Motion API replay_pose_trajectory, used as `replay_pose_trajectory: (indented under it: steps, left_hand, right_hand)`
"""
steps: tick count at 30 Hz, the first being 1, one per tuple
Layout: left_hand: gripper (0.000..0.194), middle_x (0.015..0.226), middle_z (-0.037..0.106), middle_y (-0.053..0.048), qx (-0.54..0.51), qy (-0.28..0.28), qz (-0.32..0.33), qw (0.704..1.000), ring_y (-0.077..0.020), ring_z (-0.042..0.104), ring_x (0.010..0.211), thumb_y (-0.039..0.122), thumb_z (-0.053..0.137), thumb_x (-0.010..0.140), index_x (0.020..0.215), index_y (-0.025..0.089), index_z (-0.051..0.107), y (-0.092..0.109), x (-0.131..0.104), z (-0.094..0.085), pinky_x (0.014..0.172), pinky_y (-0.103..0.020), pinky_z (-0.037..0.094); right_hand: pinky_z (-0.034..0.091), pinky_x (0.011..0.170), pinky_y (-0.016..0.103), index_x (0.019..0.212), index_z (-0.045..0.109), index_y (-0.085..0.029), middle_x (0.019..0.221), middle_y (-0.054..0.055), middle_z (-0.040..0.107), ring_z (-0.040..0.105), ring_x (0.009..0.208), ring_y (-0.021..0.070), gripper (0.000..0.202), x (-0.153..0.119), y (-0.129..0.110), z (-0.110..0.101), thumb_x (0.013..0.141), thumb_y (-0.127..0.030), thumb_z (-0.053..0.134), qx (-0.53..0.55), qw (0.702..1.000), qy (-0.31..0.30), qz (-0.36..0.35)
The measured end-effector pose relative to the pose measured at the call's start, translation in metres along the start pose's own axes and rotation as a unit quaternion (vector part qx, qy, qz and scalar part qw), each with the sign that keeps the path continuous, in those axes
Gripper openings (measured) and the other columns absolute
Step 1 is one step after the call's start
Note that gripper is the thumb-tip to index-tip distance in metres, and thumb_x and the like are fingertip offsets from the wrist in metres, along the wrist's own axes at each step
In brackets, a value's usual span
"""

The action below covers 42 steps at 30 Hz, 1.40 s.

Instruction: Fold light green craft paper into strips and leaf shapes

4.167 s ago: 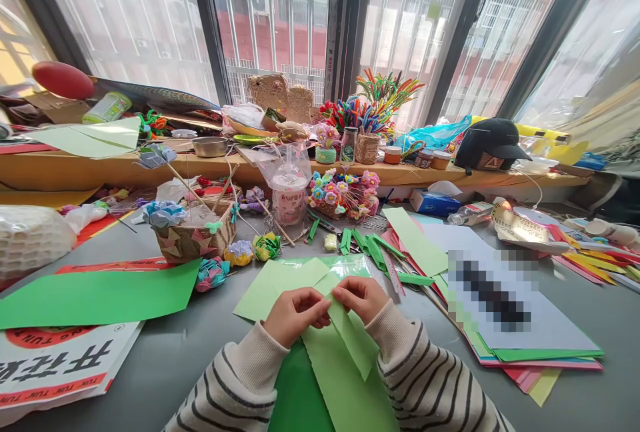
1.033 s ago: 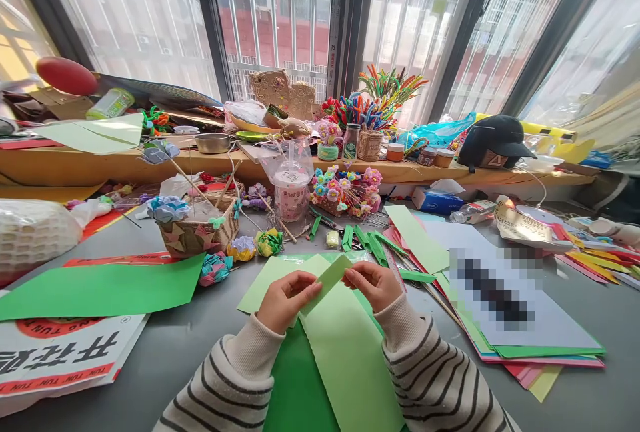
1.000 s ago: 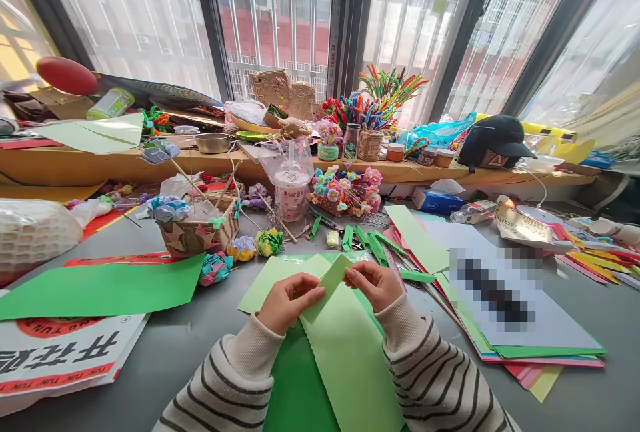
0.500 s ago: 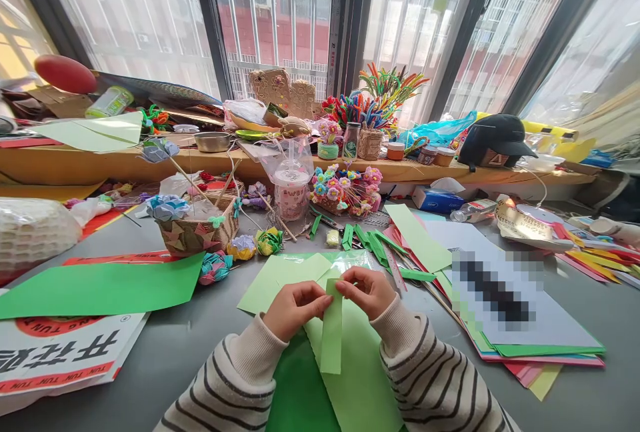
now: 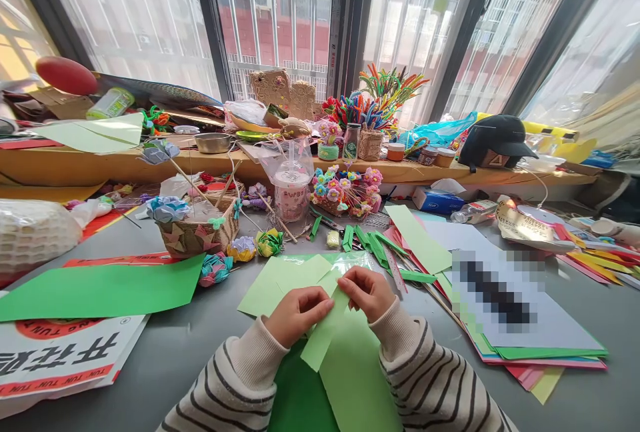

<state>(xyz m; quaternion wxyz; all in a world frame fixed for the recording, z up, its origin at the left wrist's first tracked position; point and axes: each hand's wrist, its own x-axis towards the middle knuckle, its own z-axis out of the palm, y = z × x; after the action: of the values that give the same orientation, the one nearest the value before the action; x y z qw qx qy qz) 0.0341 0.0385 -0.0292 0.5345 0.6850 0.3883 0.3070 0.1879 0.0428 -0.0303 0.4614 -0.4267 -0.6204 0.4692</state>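
Observation:
A light green paper strip (image 5: pixel 323 335) is held between my two hands, slanting down to the left. My left hand (image 5: pixel 299 314) pinches its left edge near the upper part. My right hand (image 5: pixel 367 292) grips the strip's upper end between thumb and fingers. Beneath them lies a larger light green sheet (image 5: pixel 357 379), partly over a dark green sheet (image 5: pixel 300 392). More light green paper (image 5: pixel 273 285) rests just beyond my left hand. Several folded green paper pieces (image 5: pixel 375 245) lie beyond my right hand.
A woven basket (image 5: pixel 197 235) with paper flowers stands at the left, near a bright green sheet (image 5: pixel 125 292). On the right is a stack of coloured paper (image 5: pixel 545 352). A lidded drink cup (image 5: pixel 292 195) and a ruler (image 5: pixel 397 275) sit farther back.
The strip has swung from nearly vertical to slanted, its lower end moving left. Both hands keep hold of it and stay in nearly the same place.

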Motion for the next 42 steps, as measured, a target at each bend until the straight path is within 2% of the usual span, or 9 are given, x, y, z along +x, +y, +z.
replay_pose_trajectory:
  steps: [6,9,13,16,19,22,27,33,42]
  left_hand:
    - [0.024,0.051,0.032,0.006,-0.061,-0.033,-0.021,0.997,-0.0061,0.032,0.047,0.034,0.046,0.066,0.054,0.014,0.042,0.000,0.001,-0.004,0.044,-0.018,0.030]
    - [0.023,0.049,0.035,0.006,-0.088,-0.043,-0.030,0.995,-0.0067,0.037,0.045,0.034,0.047,0.066,0.053,0.015,0.041,-0.003,0.003,-0.005,0.044,-0.019,0.033]
    - [0.025,0.041,0.040,0.005,-0.088,-0.027,0.016,0.996,-0.0080,0.039,0.042,0.033,0.046,0.066,0.049,0.016,0.041,-0.007,0.001,-0.015,0.048,-0.022,0.035]
    - [0.027,0.036,0.036,0.006,-0.109,0.061,0.056,0.991,-0.0088,0.038,0.042,0.032,0.044,0.067,0.045,0.017,0.040,-0.006,-0.002,-0.024,0.051,-0.023,0.037]
    - [0.024,0.045,0.043,0.004,-0.079,0.159,0.069,0.982,-0.0090,0.042,0.048,0.030,0.045,0.068,0.049,0.017,0.045,0.000,-0.003,-0.023,0.053,-0.021,0.037]
    - [0.020,0.067,0.056,-0.002,-0.062,0.081,0.021,0.995,-0.0128,0.050,0.064,0.030,0.046,0.069,0.079,0.015,0.054,0.007,-0.002,-0.010,0.059,-0.023,0.039]
    - [0.028,0.063,0.060,-0.005,-0.092,-0.007,-0.037,0.995,-0.0150,0.053,0.061,0.033,0.043,0.071,0.070,0.010,0.059,0.004,0.002,0.005,0.057,-0.025,0.041]
    - [0.029,0.063,0.063,-0.008,-0.125,-0.028,-0.046,0.991,-0.0155,0.056,0.059,0.032,0.045,0.070,0.068,0.008,0.062,0.002,0.001,-0.003,0.057,-0.025,0.043]
    - [0.025,0.062,0.064,-0.008,-0.133,0.028,-0.078,0.988,-0.0168,0.059,0.058,0.032,0.049,0.066,0.068,0.010,0.060,-0.001,0.000,-0.008,0.056,-0.027,0.046]
  right_hand:
    - [0.025,0.029,0.015,0.053,0.047,-0.015,0.035,-0.007,0.039,0.035,0.029,0.0037,0.024,0.007,0.003,-0.011,0.059,-0.038,0.055,0.060,0.990,0.123,0.019]
    - [0.024,0.028,0.015,0.052,0.048,-0.015,0.035,-0.007,0.039,0.034,0.029,0.0035,0.026,0.010,0.009,-0.015,0.056,-0.039,0.057,0.077,0.984,0.156,0.023]
    - [0.022,0.028,0.015,0.053,0.048,-0.014,0.034,-0.007,0.038,0.033,0.029,0.0030,0.026,0.015,0.013,-0.030,0.055,-0.038,0.059,0.096,0.970,0.219,0.035]
    - [0.021,0.028,0.015,0.055,0.047,-0.015,0.035,-0.008,0.036,0.031,0.029,0.0028,0.026,0.016,0.011,-0.038,0.055,-0.038,0.059,0.104,0.967,0.230,0.040]
    - [0.025,0.030,0.016,0.055,0.047,-0.015,0.038,-0.007,0.037,0.035,0.031,0.0039,0.024,0.012,0.006,-0.031,0.059,-0.037,0.056,0.070,0.983,0.169,0.015]
    - [0.030,0.034,0.017,0.057,0.048,-0.015,0.041,-0.006,0.040,0.039,0.034,0.0053,0.021,0.006,0.003,-0.013,0.064,-0.035,0.052,0.021,0.996,0.089,-0.022]
    - [0.034,0.038,0.018,0.058,0.047,-0.016,0.044,-0.004,0.046,0.044,0.038,0.0073,0.021,0.001,0.004,0.002,0.066,-0.034,0.050,-0.025,0.997,0.045,-0.055]
    - [0.031,0.034,0.017,0.056,0.049,-0.015,0.038,-0.005,0.041,0.041,0.034,0.0065,0.023,0.007,0.006,-0.010,0.064,-0.037,0.051,-0.011,0.990,0.130,-0.050]
    - [0.030,0.030,0.016,0.057,0.051,-0.015,0.034,-0.005,0.043,0.038,0.031,0.0060,0.027,0.011,0.001,-0.035,0.057,-0.041,0.055,0.014,0.964,0.264,-0.025]
